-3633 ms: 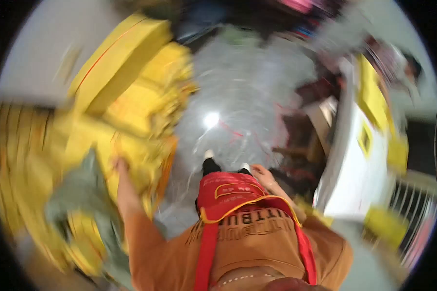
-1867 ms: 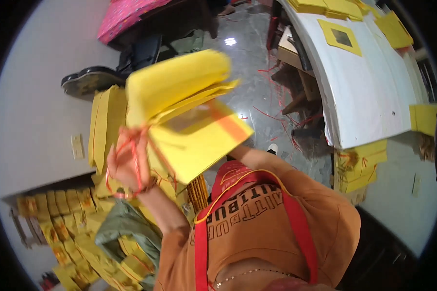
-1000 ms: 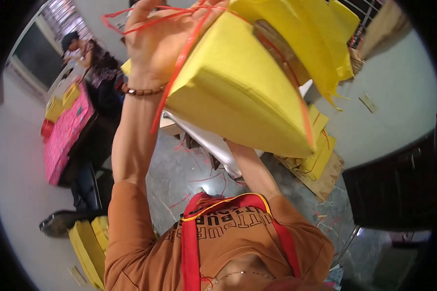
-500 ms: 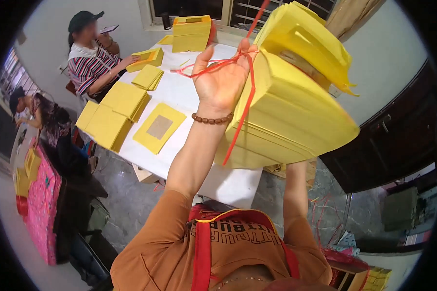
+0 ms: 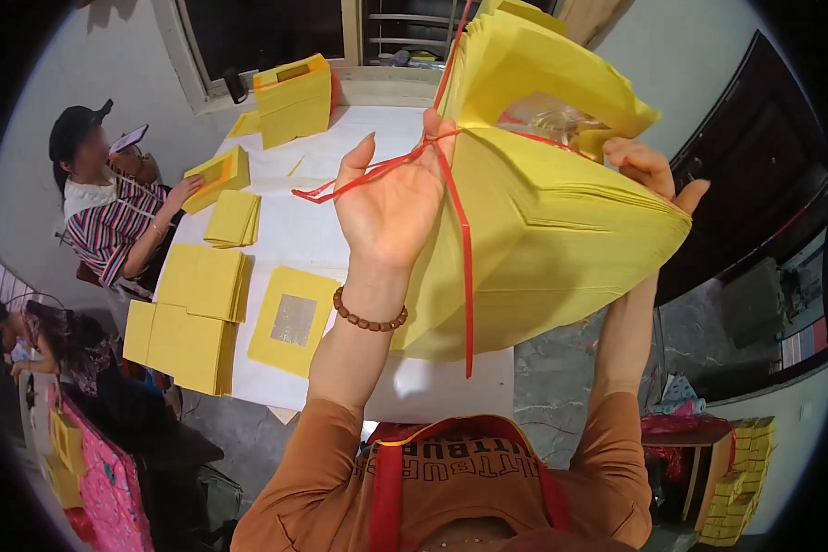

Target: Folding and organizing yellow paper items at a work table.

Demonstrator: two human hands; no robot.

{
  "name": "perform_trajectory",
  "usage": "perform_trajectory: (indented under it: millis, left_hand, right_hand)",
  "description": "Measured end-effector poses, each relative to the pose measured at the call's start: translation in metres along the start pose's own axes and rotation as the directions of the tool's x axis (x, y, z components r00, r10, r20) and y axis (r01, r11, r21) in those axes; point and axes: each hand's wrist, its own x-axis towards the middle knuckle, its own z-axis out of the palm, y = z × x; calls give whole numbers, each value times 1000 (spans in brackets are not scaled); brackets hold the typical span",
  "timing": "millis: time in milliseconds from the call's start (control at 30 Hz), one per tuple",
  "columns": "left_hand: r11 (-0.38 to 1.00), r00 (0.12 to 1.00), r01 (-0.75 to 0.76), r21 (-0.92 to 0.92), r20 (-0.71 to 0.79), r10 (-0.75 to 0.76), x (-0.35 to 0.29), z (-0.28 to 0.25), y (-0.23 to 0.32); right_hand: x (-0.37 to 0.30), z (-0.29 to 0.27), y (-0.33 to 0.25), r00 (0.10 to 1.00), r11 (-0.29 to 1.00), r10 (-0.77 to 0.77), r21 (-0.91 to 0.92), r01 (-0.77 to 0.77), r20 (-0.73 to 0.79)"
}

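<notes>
A big bundle of yellow paper sheets point(image 5: 543, 258) is held up in front of me, its layers fanned and bent at the right end. Red plastic strap point(image 5: 469, 276) runs up past its left edge, with one end dangling and other ends trailing left. My left hand point(image 5: 391, 207) is palm toward me at the bundle's left side, thumb apart, its fingers hooked at the strap's crossing; their tips are partly hidden. At the right corner my right hand point(image 5: 649, 170) grips the bundle, fingers curled over the edge. Clear wrap shows in the gap between the bundle's upper and lower layers.
On the white table point(image 5: 340, 138) lie yellow paper stacks point(image 5: 198, 313), a sheet with a silvery square point(image 5: 294, 317) and a tall yellow block point(image 5: 293, 101). A seated person point(image 5: 110, 202) at left touches a small stack. Another person bends near a pink-covered table point(image 5: 110, 469).
My right hand, hidden beneath the bundle before, now shows at its right corner. The bundle has turned and its upper gap shows wider. The whole view has shifted.
</notes>
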Motion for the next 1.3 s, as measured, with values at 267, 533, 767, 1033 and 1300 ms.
perform_trajectory:
  millis: [267, 533, 767, 1033, 1300]
  left_hand:
    - [1000, 997, -16, -13, -82, 15, -8, -13, -14]
    - [618, 990, 132, 775, -79, -113, -52, -51, 50]
    - [-770, 610, -492, 406, 792, 27, -31, 30, 45]
    - [-807, 578, -591, 16, 706, -409, 5, -1, 9]
    - [-179, 834, -540, 822, 552, 17, 1, 14, 8]
  right_hand:
    - [12, -6, 14, 950, 939, 282, 241, -245, -134]
    - [21, 27, 19, 716, 953, 302, 185, -239, -630]
    - [18, 18, 28, 820, 955, 293, 180, -234, -491]
    - [13, 22, 31, 825, 947, 322, 168, -275, -465]
    - [6, -5, 35, 980, 978, 200, -63, -200, -2]
